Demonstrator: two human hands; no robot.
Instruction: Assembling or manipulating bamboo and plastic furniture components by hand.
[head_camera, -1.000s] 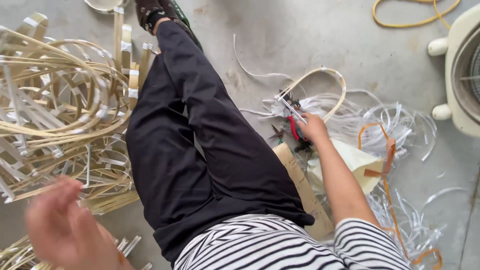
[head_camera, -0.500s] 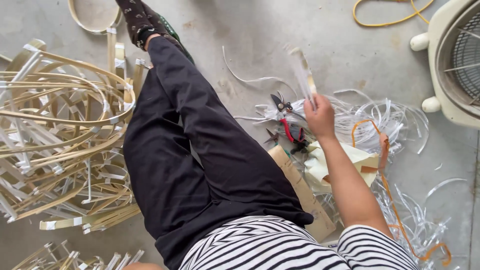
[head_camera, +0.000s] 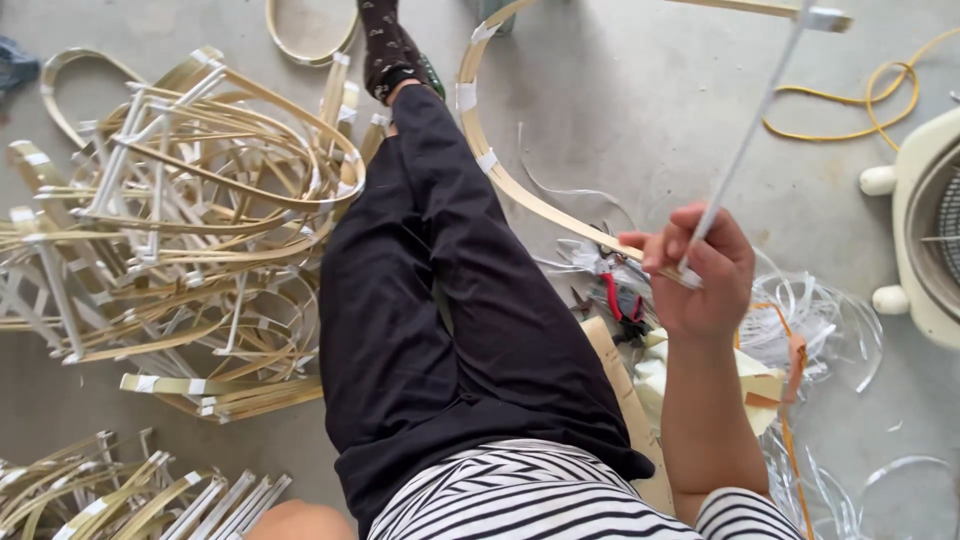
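Observation:
My right hand (head_camera: 700, 275) is raised over the floor beside my outstretched leg in black trousers (head_camera: 430, 300). Its fingers are closed on a thin white strap (head_camera: 745, 150) that runs up to a taped joint at the top right. The same hand touches the end of a long curved bamboo strip (head_camera: 500, 170) bound with white tape bands. Just below the hand, red-handled pliers (head_camera: 620, 295) lie on the floor. Of my left arm only a patch of skin (head_camera: 290, 522) shows at the bottom edge; its fingers are hidden.
A big tangle of taped bamboo frames (head_camera: 180, 200) fills the left side, with more pieces (head_camera: 120, 490) at the bottom left. Loose white plastic strips (head_camera: 820, 310) lie to the right. A cream fan (head_camera: 930, 230) stands at the right edge, a yellow cord (head_camera: 850, 110) behind it.
My right hand left the pliers on the floor, picked up a white strap and rose with it to the curved bamboo strip. My left hand dropped out of the lower left.

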